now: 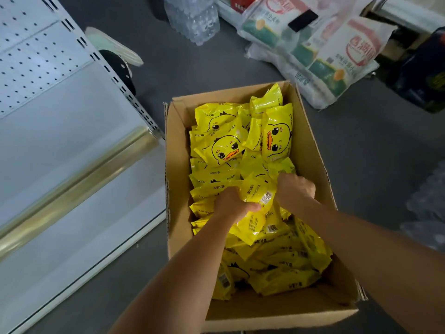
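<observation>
An open cardboard box (178,165) stands on the grey floor, filled with several yellow snack packets printed with a duck face (226,148). Both my hands reach down into the middle of the box. My left hand (234,203) grips a bunch of yellow packets (258,192) from the left, thumb curled over them. My right hand (295,189) grips the same bunch from the right, its fingers buried among the packets and hidden.
White metal store shelving (60,145) with a pegboard back and a gold price rail runs along the left. Shrink-wrapped water bottles (192,20) and large white bags (337,59) lie on the floor beyond the box. More wrapped bottles (428,208) sit at the right edge.
</observation>
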`<action>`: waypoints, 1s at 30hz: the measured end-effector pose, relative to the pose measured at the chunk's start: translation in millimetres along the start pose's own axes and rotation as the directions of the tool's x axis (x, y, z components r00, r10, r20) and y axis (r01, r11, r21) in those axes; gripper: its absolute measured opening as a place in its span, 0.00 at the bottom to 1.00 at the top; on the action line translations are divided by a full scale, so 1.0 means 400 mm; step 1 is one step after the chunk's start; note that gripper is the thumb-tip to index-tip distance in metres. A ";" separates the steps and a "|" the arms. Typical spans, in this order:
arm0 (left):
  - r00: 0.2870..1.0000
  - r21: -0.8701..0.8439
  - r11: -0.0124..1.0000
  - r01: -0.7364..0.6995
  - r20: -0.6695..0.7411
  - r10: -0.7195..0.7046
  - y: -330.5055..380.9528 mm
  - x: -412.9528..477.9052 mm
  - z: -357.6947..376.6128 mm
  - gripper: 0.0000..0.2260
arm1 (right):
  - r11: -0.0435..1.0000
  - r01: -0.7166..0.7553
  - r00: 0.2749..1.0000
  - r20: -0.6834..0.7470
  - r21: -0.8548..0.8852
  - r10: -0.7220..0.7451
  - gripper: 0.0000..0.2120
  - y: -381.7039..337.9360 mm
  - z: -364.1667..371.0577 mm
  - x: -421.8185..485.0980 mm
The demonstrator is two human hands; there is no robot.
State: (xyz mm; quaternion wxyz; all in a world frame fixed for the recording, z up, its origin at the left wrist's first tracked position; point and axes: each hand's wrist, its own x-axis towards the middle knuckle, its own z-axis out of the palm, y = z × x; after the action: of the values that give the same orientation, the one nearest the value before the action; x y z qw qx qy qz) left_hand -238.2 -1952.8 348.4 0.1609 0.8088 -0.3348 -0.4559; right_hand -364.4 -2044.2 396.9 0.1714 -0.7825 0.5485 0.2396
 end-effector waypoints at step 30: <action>0.898 -0.932 0.014 -0.363 -0.353 -0.264 -0.154 -0.639 -0.630 0.29 | 0.199 0.055 0.724 0.098 0.978 -0.683 0.08 -0.517 -0.383 -0.490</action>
State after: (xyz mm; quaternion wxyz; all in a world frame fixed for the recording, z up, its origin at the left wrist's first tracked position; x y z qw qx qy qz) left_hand -93.2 -1743.6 608.7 0.7675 0.5234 0.0999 -0.3564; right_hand -196.9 -1903.2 635.1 0.7872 -0.5430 0.2914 0.0240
